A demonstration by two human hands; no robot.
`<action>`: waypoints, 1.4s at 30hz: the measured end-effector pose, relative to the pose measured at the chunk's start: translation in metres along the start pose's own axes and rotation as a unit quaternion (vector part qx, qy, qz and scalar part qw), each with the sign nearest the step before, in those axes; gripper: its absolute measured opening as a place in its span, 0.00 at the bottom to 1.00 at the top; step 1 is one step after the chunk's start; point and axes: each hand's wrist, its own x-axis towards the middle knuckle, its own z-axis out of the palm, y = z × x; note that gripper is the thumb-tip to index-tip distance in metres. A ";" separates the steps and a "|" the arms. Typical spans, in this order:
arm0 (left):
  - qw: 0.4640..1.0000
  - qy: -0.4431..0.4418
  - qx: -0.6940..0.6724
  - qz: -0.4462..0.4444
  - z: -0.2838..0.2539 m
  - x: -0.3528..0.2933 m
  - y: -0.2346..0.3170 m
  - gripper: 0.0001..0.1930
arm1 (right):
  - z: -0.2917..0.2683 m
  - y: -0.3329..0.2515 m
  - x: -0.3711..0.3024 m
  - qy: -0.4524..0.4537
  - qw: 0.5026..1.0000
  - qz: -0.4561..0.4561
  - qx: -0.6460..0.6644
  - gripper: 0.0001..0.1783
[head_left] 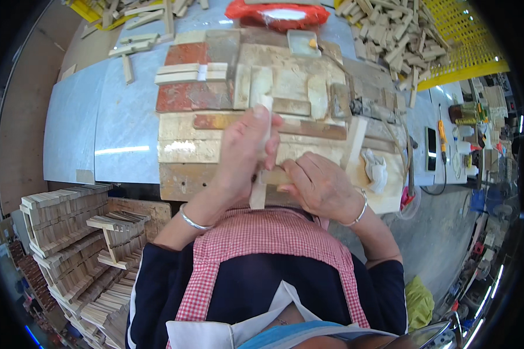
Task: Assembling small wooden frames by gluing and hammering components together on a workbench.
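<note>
While the left hand (243,145) wraps its fingers around a wooden stick (257,196), both ends jutting past them, the right hand (320,181) pinches a tan piece (277,176) beside the near end.

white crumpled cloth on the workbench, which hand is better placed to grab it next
Probably the right hand: it is nearer the white crumpled cloth, while the left hand is farther off and grips a wooden strip.
</note>
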 end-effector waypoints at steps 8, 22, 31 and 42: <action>0.968 -0.111 0.225 0.012 -0.006 0.027 -0.011 0.19 | 0.005 0.006 -0.007 -0.032 0.999 0.002 -0.037 0.15; 0.980 -0.086 0.109 0.143 0.009 0.031 -0.025 0.18 | 0.002 0.015 -0.009 -0.021 0.996 -0.018 -0.080 0.17; 0.982 0.052 0.029 0.180 0.015 0.014 -0.017 0.16 | -0.005 0.012 0.000 0.004 0.996 -0.041 -0.081 0.16; 0.756 -0.148 0.610 0.186 -0.035 0.024 -0.003 0.19 | 0.008 0.009 0.012 -0.057 0.996 -0.062 0.010 0.13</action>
